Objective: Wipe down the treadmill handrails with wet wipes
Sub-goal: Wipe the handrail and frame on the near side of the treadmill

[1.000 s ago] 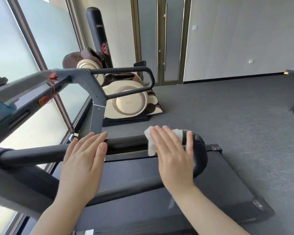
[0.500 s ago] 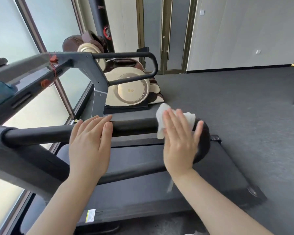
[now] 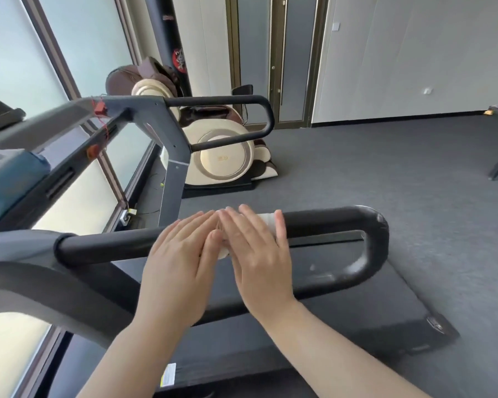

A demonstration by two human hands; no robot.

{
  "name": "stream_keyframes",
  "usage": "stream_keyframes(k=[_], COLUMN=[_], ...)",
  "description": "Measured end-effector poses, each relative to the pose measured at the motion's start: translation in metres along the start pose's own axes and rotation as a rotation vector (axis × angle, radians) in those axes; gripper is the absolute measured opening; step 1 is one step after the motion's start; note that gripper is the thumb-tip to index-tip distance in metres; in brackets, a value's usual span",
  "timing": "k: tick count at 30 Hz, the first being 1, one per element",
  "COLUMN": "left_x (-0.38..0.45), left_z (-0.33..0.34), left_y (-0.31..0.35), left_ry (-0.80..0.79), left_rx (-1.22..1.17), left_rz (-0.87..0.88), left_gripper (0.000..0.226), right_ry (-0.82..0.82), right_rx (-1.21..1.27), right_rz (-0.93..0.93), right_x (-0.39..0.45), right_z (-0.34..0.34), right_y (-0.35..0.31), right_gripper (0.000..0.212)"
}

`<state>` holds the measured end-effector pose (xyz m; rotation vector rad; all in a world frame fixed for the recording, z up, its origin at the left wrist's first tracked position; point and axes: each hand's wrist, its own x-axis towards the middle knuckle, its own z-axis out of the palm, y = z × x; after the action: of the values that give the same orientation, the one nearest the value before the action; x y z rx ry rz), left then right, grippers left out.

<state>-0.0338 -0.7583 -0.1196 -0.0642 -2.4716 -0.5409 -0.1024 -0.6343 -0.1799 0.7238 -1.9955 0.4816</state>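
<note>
While both flat-open hands touch, right hand (image 3: pixel 259 254) presses wipe (image 3: pixel 266 218) on handrail (image 3: pixel 328 218); left hand (image 3: pixel 181 262) empty.

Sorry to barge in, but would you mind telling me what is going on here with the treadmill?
A person is wiping a treadmill's near handrail with a white wet wipe. The right hand presses the wipe flat onto the top bar, short of the curved end. The left hand lies open on the bar right beside it, fingers meeting. The far handrail is untouched at this moment.
</note>
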Motion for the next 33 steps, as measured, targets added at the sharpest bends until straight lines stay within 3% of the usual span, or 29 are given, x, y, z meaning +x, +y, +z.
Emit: stream_keyframes(k=[3, 6, 9, 12, 15, 18, 20, 24, 26, 28, 30, 33], left_x=[0.0, -0.003, -0.008, -0.01, -0.013, -0.023, -0.027, -0.028, -0.032, -0.036, -0.039, -0.039], left_z=[-0.022, -0.039, -0.042, -0.042, -0.046, -0.053, -0.056, -0.057, -0.06, -0.065, -0.07, -0.072], left_y=[-0.031, -0.061, -0.069, -0.067, -0.072, -0.082, -0.082, -0.076, -0.08, -0.091, -0.098, -0.099], left_ry=[0.033, 0.014, 0.023, 0.06, 0.024, 0.06, 0.071, 0.069, 0.095, 0.143, 0.207, 0.26], left_rx=[0.087, 0.178, 0.224, 0.187, 0.182, 0.194, 0.225, 0.265, 0.287, 0.272, 0.194, 0.118], left_rz=[-0.101, -0.132, -0.147, -0.165, -0.146, -0.178, -0.2, -0.237, -0.248, -0.241, -0.231, -0.264], left_gripper=[0.052, 0.054, 0.052, 0.05, 0.056, 0.057, 0.055, 0.054, 0.053, 0.052, 0.053, 0.056], right_ry=[-0.028, 0.023, 0.01, -0.144, -0.218, -0.164, -0.148, -0.256, -0.307, -0.294, -0.264, -0.301], right_rx=[-0.111, -0.165, -0.105, -0.059, -0.104, -0.189, -0.168, -0.018, -0.013, -0.07, -0.108, -0.062], right_rz=[-0.079, 0.229, 0.427, 0.233, 0.124, 0.315, 0.423, 0.107, -0.005, 0.018, 0.156, 0.196], right_x=[-0.002, -0.009, 0.02, 0.039, 0.032, 0.021, 0.03, 0.039, 0.037, 0.031, 0.031, 0.056], right_z=[-0.011, -0.033, -0.014, 0.003, -0.008, -0.029, -0.023, 0.015, 0.016, 0.006, -0.007, 0.007], right_y=[0.037, 0.069, 0.012, -0.053, -0.027, 0.015, -0.007, -0.113, -0.106, -0.069, -0.048, -0.093], right_gripper=[0.039, 0.034, 0.037, 0.037, 0.038, 0.043, 0.042, 0.033, 0.032, 0.032, 0.042, 0.042])
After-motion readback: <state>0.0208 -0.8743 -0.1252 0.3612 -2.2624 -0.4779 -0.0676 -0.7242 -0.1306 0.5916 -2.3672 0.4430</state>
